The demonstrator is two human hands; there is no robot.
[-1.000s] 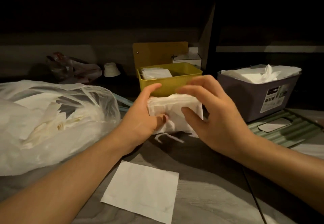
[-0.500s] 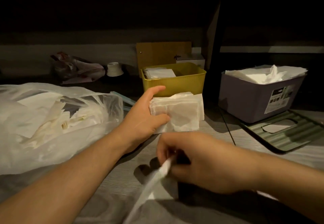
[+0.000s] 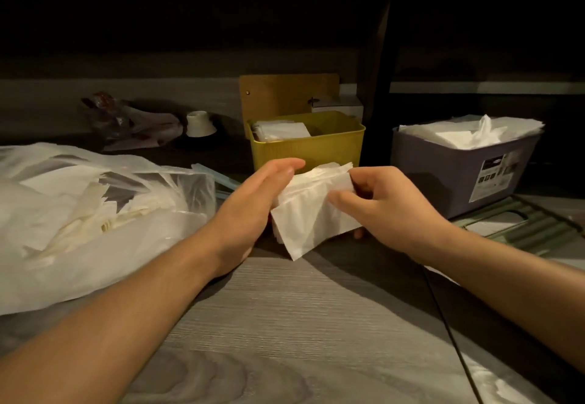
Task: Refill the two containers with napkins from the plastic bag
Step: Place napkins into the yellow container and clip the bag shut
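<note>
Holding napkin stack (image 3: 311,204) (table edge clear)

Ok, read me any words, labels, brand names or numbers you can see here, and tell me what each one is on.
Nothing here reads clearly.
Sticker label on the grey container: print and small icons, too small and blurred to read.
Yellow container, plastic bag, napkin stack: no text visible.

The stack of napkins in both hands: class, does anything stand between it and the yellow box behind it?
Nothing visible does. The stack of napkins, held by the left hand and the right hand, sits just in front of the yellow box, whose top is open, with free room beside the napkins already inside.
</note>
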